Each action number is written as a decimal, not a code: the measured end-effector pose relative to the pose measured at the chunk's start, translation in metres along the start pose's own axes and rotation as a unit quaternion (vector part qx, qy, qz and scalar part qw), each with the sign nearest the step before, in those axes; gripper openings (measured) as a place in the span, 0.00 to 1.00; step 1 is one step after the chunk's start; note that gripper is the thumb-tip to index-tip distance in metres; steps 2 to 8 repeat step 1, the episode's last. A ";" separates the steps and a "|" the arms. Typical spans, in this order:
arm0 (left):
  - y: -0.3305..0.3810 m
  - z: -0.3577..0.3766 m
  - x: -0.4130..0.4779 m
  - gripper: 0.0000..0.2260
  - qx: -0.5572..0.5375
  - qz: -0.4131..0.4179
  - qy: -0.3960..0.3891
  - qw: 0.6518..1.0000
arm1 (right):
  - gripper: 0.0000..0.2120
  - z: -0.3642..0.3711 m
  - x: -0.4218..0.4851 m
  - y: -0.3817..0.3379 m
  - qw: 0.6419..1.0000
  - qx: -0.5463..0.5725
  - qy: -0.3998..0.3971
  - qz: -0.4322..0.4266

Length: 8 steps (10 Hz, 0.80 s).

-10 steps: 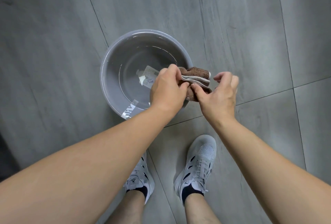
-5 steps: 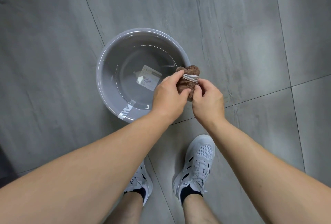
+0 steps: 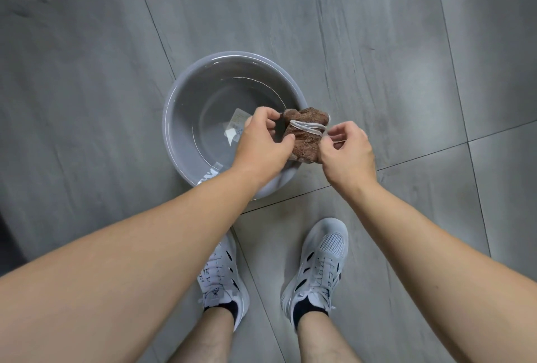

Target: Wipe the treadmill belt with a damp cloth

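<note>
A bunched brown cloth (image 3: 305,136) with a pale trim band hangs above the right rim of a grey plastic basin (image 3: 180,107). My left hand (image 3: 261,141) pinches the cloth's left edge with thumb and fingers. My right hand (image 3: 347,150) pinches its right edge, fingers curled. The basin stands on the floor and holds shallow clear water, with a white label showing on its bottom. No treadmill is in view.
Large grey floor tiles (image 3: 377,28) spread all around the basin. My two feet in light grey sneakers, left shoe (image 3: 222,278) and right shoe (image 3: 318,266), stand just in front of the basin. A dark object edge (image 3: 7,240) shows at the far left.
The cloth was squeezed into a tight ball between both hands half a second ago. Now my hands have drawn apart and the cloth is spread a little wider between them.
</note>
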<state>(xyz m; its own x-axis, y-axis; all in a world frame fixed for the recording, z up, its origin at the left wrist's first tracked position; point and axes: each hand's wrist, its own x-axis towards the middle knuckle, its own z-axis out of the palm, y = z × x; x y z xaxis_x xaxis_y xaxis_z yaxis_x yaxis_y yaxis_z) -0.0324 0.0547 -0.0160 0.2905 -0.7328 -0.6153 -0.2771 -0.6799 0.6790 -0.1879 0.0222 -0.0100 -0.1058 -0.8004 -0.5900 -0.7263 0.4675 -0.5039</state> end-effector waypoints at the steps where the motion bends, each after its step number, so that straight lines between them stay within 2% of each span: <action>1: -0.001 -0.003 -0.001 0.15 0.007 0.004 0.008 1.000 | 0.06 0.000 -0.003 -0.003 1.000 0.003 0.013 -0.007; 8: -0.001 -0.003 -0.001 0.15 0.007 0.004 0.008 1.000 | 0.06 0.000 -0.003 -0.003 1.000 0.003 0.013 -0.007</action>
